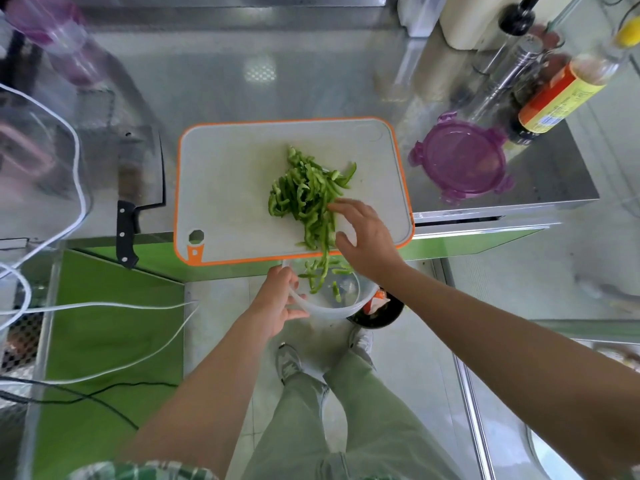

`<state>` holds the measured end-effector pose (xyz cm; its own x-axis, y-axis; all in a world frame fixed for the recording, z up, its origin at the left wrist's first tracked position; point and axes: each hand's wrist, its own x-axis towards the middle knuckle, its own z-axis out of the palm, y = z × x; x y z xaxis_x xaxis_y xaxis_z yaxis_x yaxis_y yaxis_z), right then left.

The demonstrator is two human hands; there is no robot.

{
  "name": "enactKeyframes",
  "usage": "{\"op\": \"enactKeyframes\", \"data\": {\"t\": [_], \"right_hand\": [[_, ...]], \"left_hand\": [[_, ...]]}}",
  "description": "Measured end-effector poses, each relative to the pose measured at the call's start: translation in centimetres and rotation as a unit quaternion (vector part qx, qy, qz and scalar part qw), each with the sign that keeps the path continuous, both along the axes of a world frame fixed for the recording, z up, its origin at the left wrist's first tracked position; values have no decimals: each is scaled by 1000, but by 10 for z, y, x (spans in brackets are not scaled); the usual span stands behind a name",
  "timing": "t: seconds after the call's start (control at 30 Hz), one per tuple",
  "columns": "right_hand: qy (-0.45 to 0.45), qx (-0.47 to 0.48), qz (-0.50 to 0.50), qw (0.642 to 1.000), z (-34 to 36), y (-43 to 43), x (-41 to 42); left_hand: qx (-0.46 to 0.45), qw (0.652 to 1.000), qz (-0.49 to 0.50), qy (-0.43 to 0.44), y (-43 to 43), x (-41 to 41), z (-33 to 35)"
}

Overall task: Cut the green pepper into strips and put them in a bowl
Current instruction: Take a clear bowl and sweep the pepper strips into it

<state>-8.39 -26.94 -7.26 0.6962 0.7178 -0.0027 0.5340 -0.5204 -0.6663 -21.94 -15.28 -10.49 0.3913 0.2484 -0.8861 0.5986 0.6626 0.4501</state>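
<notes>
A heap of green pepper strips (304, 188) lies on the white cutting board (228, 188) with the orange rim. My right hand (367, 237), fingers straight, touches the near edge of the heap at the board's front edge. A few strips (320, 275) hang over the edge and lie in a clear plastic bowl (332, 308) held just below the counter edge. My left hand (277, 299) grips the bowl's left rim.
A cleaver (138, 188) with a black handle lies left of the board. A purple lid (460, 161) and several bottles (561, 95) stand to the right. White cables (79, 306) run at the left. A dark bin (381, 313) sits on the floor under the bowl.
</notes>
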Motion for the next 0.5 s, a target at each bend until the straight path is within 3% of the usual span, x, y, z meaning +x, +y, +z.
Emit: {"op": "enactKeyframes", "data": {"t": [0.1, 0.3, 0.5], "right_hand": [[27, -67, 54, 996, -8, 3, -4], [-26, 10, 92, 995, -14, -17, -22], [-1, 49, -7, 999, 0, 12, 16]], "left_hand": [[1, 1000, -2, 2, 1, 0, 1], [-6, 1000, -7, 0, 4, 0, 2], [-2, 1000, -13, -2, 5, -1, 4]]}}
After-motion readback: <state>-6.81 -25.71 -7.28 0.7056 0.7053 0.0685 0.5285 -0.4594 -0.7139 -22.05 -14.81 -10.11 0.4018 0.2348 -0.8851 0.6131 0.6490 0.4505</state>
